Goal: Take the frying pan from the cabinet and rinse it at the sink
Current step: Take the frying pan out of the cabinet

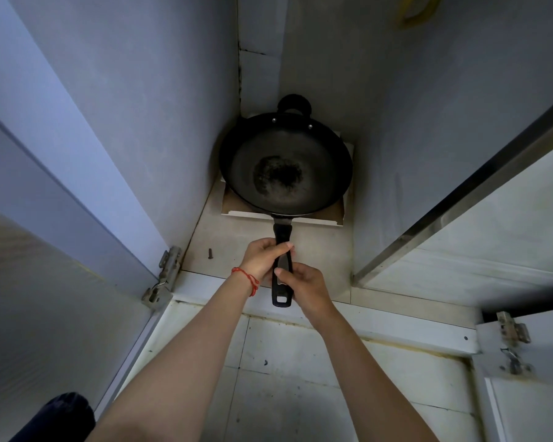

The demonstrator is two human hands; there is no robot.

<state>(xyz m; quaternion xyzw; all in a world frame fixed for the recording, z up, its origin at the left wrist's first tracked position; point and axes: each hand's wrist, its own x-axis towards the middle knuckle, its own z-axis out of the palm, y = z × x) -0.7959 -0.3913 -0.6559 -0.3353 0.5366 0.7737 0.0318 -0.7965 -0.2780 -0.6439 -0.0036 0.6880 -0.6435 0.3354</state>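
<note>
A black frying pan with a worn centre and a small loop handle at its far side sits deep in the open cabinet, on a flat piece of cardboard. Its long black handle points toward me. My left hand, with a red string at the wrist, is closed around the middle of the handle. My right hand grips the handle nearer its end, just below the left. No sink is in view.
Two cabinet doors stand open, the left door and the right door, each with metal hinges. A small dark screw lies on the cabinet floor. Pale floor tiles lie below. A yellow object hangs at the top.
</note>
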